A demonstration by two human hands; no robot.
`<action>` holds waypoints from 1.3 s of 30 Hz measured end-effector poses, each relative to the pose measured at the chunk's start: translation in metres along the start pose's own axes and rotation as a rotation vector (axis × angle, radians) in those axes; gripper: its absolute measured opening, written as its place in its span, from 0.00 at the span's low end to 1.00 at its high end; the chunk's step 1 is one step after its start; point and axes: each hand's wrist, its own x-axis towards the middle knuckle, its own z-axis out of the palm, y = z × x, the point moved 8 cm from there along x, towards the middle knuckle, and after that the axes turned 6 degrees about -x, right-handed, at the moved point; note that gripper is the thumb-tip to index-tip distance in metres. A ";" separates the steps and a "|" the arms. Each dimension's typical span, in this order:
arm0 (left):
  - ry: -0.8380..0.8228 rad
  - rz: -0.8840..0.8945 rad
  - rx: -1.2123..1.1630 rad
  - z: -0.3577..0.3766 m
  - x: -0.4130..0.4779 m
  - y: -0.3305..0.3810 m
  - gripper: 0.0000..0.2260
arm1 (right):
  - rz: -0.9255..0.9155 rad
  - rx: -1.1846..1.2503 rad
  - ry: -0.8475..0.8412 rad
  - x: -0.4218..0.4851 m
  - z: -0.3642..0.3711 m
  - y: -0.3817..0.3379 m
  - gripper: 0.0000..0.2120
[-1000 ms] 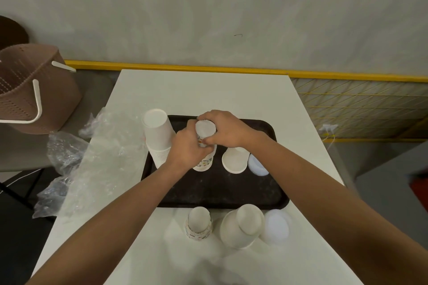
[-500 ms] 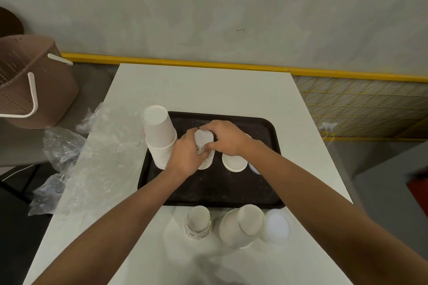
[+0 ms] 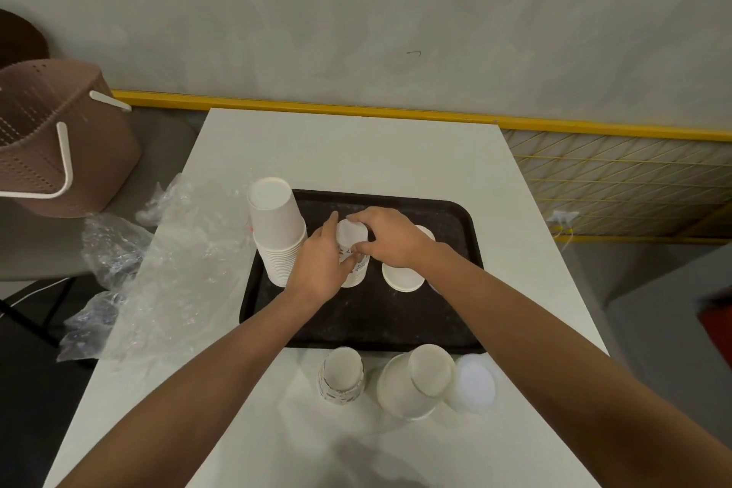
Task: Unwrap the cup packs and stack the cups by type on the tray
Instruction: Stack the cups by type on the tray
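Note:
A black tray (image 3: 396,325) lies on the white table. On its left stands a tall upside-down stack of plain white cups (image 3: 277,230). In the tray's middle stands a stack of patterned cups (image 3: 352,246). My left hand (image 3: 321,269) holds its left side and my right hand (image 3: 390,238) grips its top and right side. A low stack of wider white cups (image 3: 402,277) sits under my right wrist. In front of the tray stand a short patterned stack (image 3: 341,376), a wide white cup stack (image 3: 416,380) and a translucent cup stack (image 3: 473,382).
Crumpled clear plastic wrap (image 3: 174,269) covers the table's left side and hangs over its edge. A brown perforated basket (image 3: 51,139) stands on the floor at the far left. A yellow wire rack (image 3: 618,190) is to the right of the table (image 3: 356,154).
Both hands have lowered the patterned stack on the tray and shifted their grip; my left thumb now points up beside it. The camera has tilted slightly.

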 end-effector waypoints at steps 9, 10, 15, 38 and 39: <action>0.119 0.147 -0.148 -0.034 -0.031 0.021 0.21 | -0.028 0.111 0.150 -0.025 -0.029 -0.008 0.21; 0.116 0.166 -0.163 -0.037 -0.037 0.023 0.19 | -0.036 0.116 0.147 -0.028 -0.030 -0.011 0.20; 0.069 0.147 -0.221 -0.039 -0.068 0.014 0.19 | -0.070 0.107 0.083 -0.045 -0.021 -0.027 0.15; -0.341 -0.041 -0.122 0.019 -0.144 -0.034 0.36 | -0.088 -0.163 -0.406 -0.095 0.075 -0.059 0.16; -0.351 -0.044 -0.109 0.021 -0.145 -0.034 0.36 | -0.083 -0.157 -0.411 -0.096 0.076 -0.058 0.16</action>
